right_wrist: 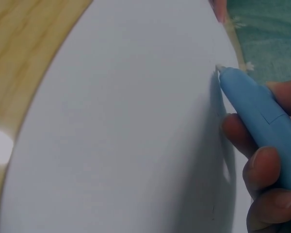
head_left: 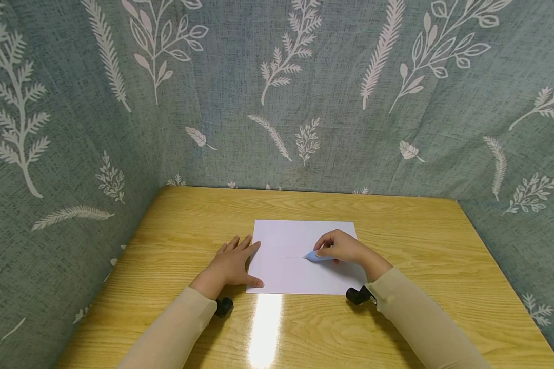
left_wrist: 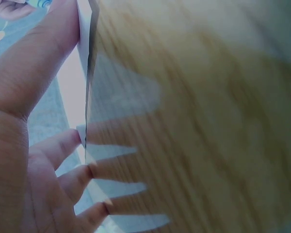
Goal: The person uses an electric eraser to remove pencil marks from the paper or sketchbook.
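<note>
Leaf-patterned cloth (head_left: 231,92) is hung beyond the far edge and along both sides of a wooden tabletop (head_left: 424,246), on which a white sheet of paper (head_left: 277,238) is laid flat near the middle. Two pale sleeves, the left one (head_left: 171,328) and the right one (head_left: 424,318), are reached in from the near side. The left hand (head_left: 233,265) is spread with fingers apart and nothing gripped, its thumb rested on the sheet's near left corner. By the right hand (head_left: 343,247) a thick blue pen-like tool (right_wrist: 259,104) is clamped between thumb and fingers over the right half of the sheet, its tip pointed left at the right end of a faint line (head_left: 292,257); whether the line is being drawn or rubbed out cannot be told. For good work, the sheet should be pressed steadily at its left edge, the tip guided with light, even pressure, and the paper not dragged or creased. Counted by size, one tabletop, one sheet, two sleeves, two hands, one tool and one faint line are seen; the pieces of cloth cannot be counted surely.
</note>
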{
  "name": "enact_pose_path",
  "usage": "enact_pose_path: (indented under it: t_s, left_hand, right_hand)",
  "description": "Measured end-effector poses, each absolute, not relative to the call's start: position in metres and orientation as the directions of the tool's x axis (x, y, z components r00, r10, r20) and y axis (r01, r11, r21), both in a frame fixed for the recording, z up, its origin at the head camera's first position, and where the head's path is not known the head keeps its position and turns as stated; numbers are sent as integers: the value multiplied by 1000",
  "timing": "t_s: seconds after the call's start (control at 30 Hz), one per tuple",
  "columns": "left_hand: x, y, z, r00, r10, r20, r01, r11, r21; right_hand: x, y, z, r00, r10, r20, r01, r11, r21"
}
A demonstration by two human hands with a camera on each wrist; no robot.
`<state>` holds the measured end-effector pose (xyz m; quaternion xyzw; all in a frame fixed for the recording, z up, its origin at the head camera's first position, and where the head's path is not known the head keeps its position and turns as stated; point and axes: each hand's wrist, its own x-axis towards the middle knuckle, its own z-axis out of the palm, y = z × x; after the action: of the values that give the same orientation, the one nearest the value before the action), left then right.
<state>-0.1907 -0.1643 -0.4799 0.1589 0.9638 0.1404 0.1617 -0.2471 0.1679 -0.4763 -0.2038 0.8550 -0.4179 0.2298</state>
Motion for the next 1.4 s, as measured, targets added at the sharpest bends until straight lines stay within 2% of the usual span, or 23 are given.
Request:
enact_pose_path:
  t_s: [1.4]
  left_hand:
    - [-191, -164, -480, -898, 350, -266, 259, 910, 325]
  right_hand:
    - [-249, 159, -472, -803, -541, -252, -167, 609, -776]
